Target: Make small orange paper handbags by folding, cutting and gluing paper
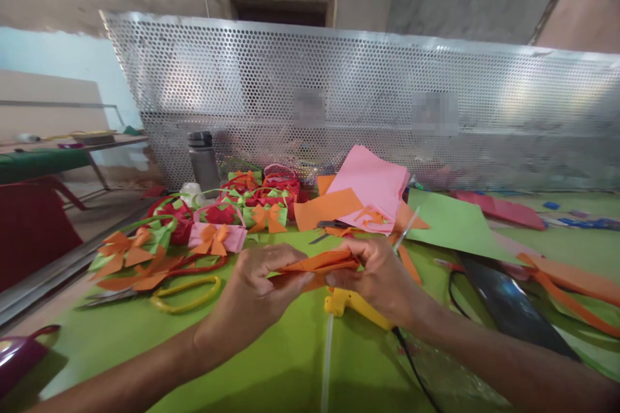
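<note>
At the near left, a purple object (17, 361) is only partly shown. Next to it, scissors (104, 301) are laid on the green table (261, 361), with the blades pointed left and a yellow handle (186, 308) turned toward the left arm. Just beyond, small bags (230, 239) in red, green and pink are crowded together, some trimmed with orange bows (212, 239). Behind them, a grey bottle (203, 164) is stood upright before a perforated panel (271, 71).

At the middle, folded orange paper (322, 262) is held above the table between both hands. Its left end is pinched between thumb and fingers of the left hand (264, 277); its right end is gripped likewise by the right hand (380, 274). Under the right hand, a yellow glue gun (361, 307) is partly hidden, and a black cord (411, 361) is led from it toward the near edge. Farther back, pink sheets (372, 177) are stacked, with an orange sheet (332, 208) placed beside them.

Farther right, a green sheet (455, 222) is spread, a dark flat object (513, 306) is set nearer, and orange strips (574, 284) are strewn alongside.
</note>
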### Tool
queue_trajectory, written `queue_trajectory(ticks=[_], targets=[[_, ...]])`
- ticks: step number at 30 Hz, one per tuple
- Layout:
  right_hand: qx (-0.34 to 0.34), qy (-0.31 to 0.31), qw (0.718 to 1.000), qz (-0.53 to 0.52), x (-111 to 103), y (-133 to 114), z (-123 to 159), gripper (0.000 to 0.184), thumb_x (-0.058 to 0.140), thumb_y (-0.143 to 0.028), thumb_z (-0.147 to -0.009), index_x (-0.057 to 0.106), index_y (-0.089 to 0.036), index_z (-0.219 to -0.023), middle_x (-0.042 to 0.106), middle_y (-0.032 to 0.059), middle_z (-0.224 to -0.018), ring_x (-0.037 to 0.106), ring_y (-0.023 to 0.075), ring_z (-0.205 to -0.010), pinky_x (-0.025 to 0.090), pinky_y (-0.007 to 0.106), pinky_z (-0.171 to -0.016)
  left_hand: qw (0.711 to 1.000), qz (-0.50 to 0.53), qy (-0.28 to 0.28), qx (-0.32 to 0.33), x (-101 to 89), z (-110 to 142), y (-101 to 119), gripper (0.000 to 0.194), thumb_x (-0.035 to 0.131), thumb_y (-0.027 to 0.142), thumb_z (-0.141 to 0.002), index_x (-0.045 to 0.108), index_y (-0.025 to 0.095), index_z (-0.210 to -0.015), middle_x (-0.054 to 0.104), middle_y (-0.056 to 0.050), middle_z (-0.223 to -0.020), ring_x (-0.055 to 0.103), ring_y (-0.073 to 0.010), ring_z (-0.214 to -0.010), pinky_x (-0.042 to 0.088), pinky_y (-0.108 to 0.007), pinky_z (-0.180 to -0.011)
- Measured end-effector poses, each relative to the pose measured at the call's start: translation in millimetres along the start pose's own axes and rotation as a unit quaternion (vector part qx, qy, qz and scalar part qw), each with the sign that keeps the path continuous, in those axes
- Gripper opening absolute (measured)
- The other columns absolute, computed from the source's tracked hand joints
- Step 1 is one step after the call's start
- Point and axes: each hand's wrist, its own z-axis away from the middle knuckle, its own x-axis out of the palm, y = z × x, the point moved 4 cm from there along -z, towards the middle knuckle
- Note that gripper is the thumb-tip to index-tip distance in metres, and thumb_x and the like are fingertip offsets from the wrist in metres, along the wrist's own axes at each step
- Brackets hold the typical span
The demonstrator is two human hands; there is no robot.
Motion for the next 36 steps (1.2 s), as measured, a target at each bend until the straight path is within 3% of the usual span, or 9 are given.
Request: queue_trajectory(ticks=[8, 15, 19, 25, 27, 30, 32, 36], targets=[[-0.061, 0.032, 0.998, 0.004, -2.0, -4.6, 0.8, 0.024, 0.075, -0.037, -0.06, 0.064, -0.016, -0.061, 0.057, -0.002, -0.058, 0.046, 0.0101, -0.054, 0.039, 0.022, -0.051, 0.998, 0.018, 0.022, 0.054, -2.3, 2.6, 7.5, 0.012, 0.056, 0.015, -0.078, 0.067, 0.016, -0.073, 0.066, -0.001, -0.067, 0.059, -0.0105, -0.059, 0.043, -0.019, -0.054], [-0.038, 0.021, 0.999, 0.014, -2.1, 1.9, -0.9, 0.028, 0.072, -0.042, -0.064, 0.061, -0.016, -0.058, 0.052, -0.0027, -0.055, 0.044, 0.0106, -0.053, 0.038, 0.023, -0.051, 0.999, -0.035, -0.015, -0.007, -3.1, -1.7, -1.5, 0.015, 0.054, 0.018, -0.078, 0.068, 0.014, -0.071, 0.064, -0.001, -0.062, 0.054, -0.0111, -0.055, 0.038, -0.02, -0.05], [-0.056, 0.01, 0.998, 0.026, -2.9, -0.4, 0.0, 0.028, 0.07, -0.039, -0.067, 0.059, -0.016, -0.056, 0.051, -0.0023, -0.058, 0.044, 0.0107, -0.056, 0.038, 0.023, -0.054, 0.999, -0.031, -0.031, 0.002, -2.7, -0.9, 0.4, 0.018, 0.053, 0.019, -0.079, 0.068, 0.014, -0.071, 0.06, 0.001, -0.058, 0.05, -0.0099, -0.053, 0.035, -0.02, -0.049], [-0.031, -0.021, 0.998, 0.05, 2.0, 2.0, 3.2, 0.019, 0.073, -0.032, -0.063, 0.066, -0.015, -0.064, 0.049, -0.0042, -0.053, 0.04, 0.0079, -0.05, 0.033, 0.02, -0.046, 0.999, -0.01, -0.048, 0.007, 2.0, 0.7, 4.7, 0.019, 0.054, 0.018, -0.077, 0.065, 0.014, -0.063, 0.056, 0.002, -0.054, 0.047, -0.0087, -0.05, 0.032, -0.019, -0.046], [-0.035, -0.01, 0.999, 0.036, 2.2, 1.2, 3.9, 0.017, 0.072, -0.032, -0.065, 0.068, -0.015, -0.066, 0.053, -0.0032, -0.054, 0.044, 0.0092, -0.05, 0.037, 0.021, -0.047, 0.999, 0.005, -0.043, -0.003, 2.2, 0.5, 3.8, 0.017, 0.056, 0.017, -0.076, 0.065, 0.014, -0.063, 0.056, 0.002, -0.054, 0.048, -0.0088, -0.05, 0.033, -0.018, -0.046], [-0.063, 0.028, 0.998, -0.006, -2.3, -5.2, 3.4, 0.016, 0.071, -0.032, -0.067, 0.072, -0.017, -0.073, 0.063, 0.0, -0.063, 0.056, 0.0148, -0.062, 0.048, 0.028, -0.06, 0.998, 0.054, -0.007, -0.035, 0.1, -1.1, -2.6, 0.006, 0.062, 0.018, -0.072, 0.067, 0.014, -0.073, 0.063, 0.001, -0.063, 0.053, -0.0107, -0.057, 0.039, -0.018, -0.051], [-0.084, 0.062, 0.994, -0.015, -7.7, -10.1, 2.3, 0.018, 0.073, -0.031, -0.066, 0.074, -0.02, -0.08, 0.068, 0.0018, -0.075, 0.061, 0.019, -0.074, 0.05, 0.032, -0.072, 0.99, 0.127, 0.013, -0.061, 0.7, -2.0, -9.9, 0.017, 0.068, 0.021, -0.069, 0.068, 0.014, -0.084, 0.067, -0.002, -0.072, 0.057, -0.0128, -0.063, 0.043, -0.02, -0.055], [-0.102, 0.083, 0.991, -0.012, -13.6, -11.6, -0.4, 0.027, 0.074, -0.03, -0.066, 0.074, -0.023, -0.092, 0.07, 0.003, -0.093, 0.061, 0.0235, -0.091, 0.048, 0.038, -0.085, 0.932, 0.337, 0.008, -0.132, 11.6, -2.1, -24.8, 0.029, 0.073, 0.026, -0.067, 0.067, 0.012, -0.091, 0.07, -0.005, -0.079, 0.06, -0.0138, -0.065, 0.047, -0.021, -0.058]])
